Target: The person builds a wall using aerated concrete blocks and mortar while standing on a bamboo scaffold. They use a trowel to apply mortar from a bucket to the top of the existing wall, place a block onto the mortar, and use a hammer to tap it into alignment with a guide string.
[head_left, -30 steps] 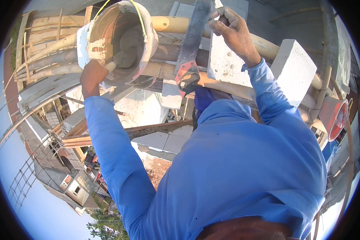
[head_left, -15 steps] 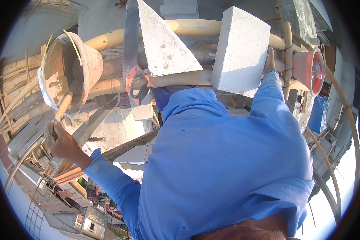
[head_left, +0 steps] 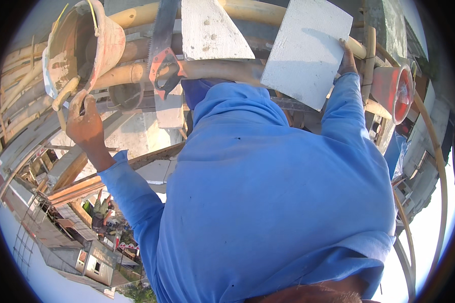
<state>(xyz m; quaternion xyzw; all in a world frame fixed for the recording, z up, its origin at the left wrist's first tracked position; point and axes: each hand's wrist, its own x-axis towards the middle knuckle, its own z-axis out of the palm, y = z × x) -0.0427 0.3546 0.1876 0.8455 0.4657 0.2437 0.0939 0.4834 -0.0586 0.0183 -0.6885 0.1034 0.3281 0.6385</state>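
Observation:
My right hand (head_left: 347, 59) grips the right edge of a white lightweight concrete block (head_left: 308, 50), which is tilted over bamboo poles. Its fingers are partly hidden by the block. At the left, my left hand (head_left: 86, 121) is raised beside a mortar-stained bucket (head_left: 108, 45), fingers bent and apart. They are close to the wooden handle (head_left: 65, 93) of a tool that leans out over the bucket's rim; the tool's other end is hidden inside. I cannot tell whether the fingertips touch the rim.
A handsaw (head_left: 163, 70) with a red-and-black grip lies across the bamboo poles (head_left: 217, 70). Next to it is a wedge-shaped white block (head_left: 212, 33). A red bucket (head_left: 389, 91) stands at the right. Beams and rooftops show below, with a person (head_left: 101, 214) at lower left.
My left hand has risen from below the handle to the bucket's rim. The white block in my right hand has tilted, its broad face now turned up. The view has shifted.

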